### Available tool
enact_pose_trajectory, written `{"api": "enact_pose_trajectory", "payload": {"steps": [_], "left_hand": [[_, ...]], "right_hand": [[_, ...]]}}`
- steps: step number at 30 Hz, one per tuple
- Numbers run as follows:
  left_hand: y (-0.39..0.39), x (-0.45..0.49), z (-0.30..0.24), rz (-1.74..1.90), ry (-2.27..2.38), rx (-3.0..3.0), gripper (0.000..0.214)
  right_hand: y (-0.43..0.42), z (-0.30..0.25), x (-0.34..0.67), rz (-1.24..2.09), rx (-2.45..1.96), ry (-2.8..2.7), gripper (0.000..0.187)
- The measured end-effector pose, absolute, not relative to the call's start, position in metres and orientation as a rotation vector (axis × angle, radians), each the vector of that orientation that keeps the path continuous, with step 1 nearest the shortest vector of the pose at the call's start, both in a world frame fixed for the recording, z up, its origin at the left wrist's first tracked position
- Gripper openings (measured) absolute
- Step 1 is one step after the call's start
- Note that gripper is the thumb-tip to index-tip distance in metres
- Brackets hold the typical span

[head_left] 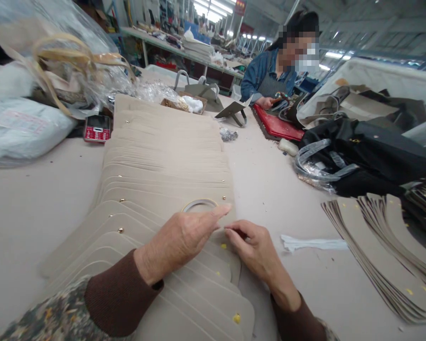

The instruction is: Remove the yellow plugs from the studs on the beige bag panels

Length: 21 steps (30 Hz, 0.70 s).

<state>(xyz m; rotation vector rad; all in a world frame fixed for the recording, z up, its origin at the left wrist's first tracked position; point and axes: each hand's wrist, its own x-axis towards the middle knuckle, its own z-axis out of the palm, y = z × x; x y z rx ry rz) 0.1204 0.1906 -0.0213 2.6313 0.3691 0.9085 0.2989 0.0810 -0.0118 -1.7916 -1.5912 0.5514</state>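
Note:
My left hand point(186, 241) is curled around a roll of tape point(199, 202); only the upper arc of its ring shows above the hand. Close to its fingertips, my right hand point(253, 248) pinches with thumb and forefinger; whatever lies between them is too small to make out. Both hands are over a long overlapping stack of beige flat panels point(166, 166) with rounded corners. Small metal studs point(120, 230) dot the panels' edges, and yellow bits point(236, 318) sit on the nearer ones.
Fanned curved strips point(379, 255) lie at right, near a white strip point(314, 243). Behind them is a black bag point(369, 151). A red-and-black phone-like device point(97, 129) and plastic-wrapped bundles point(24, 132) are at left. Across the table, a person point(270, 76) works beside a red board point(277, 124).

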Motion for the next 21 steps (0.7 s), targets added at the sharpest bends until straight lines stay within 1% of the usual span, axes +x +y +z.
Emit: {"api": "enact_pose_trajectory", "payload": {"steps": [3,7,13,17,19,21], "left_hand": [[0.188,0.121,-0.022,0.852,0.369,2.647,0.042],[0.185,0.122,-0.025,0.805,0.385,2.668,0.038],[0.185,0.123,-0.024,0.721,0.394,2.619,0.029],[0.186,0.122,-0.022,0.685,0.42,2.611,0.012],[0.187,0.122,-0.022,0.715,0.442,2.624,0.013],[0.188,0.123,-0.021,0.766,0.468,2.642,0.017]], "right_hand": [[0.086,-0.009,0.294,0.381,-1.567,-1.554,0.017],[0.094,-0.003,0.289,0.255,-1.433,-1.716,0.017],[0.099,-0.01,0.289,0.108,-1.401,-1.848,0.017],[0.1,-0.015,0.288,-0.03,-1.442,-1.799,0.016],[0.1,-0.016,0.286,-0.068,-1.464,-1.77,0.015],[0.101,-0.015,0.283,-0.038,-1.494,-1.724,0.015]]}}
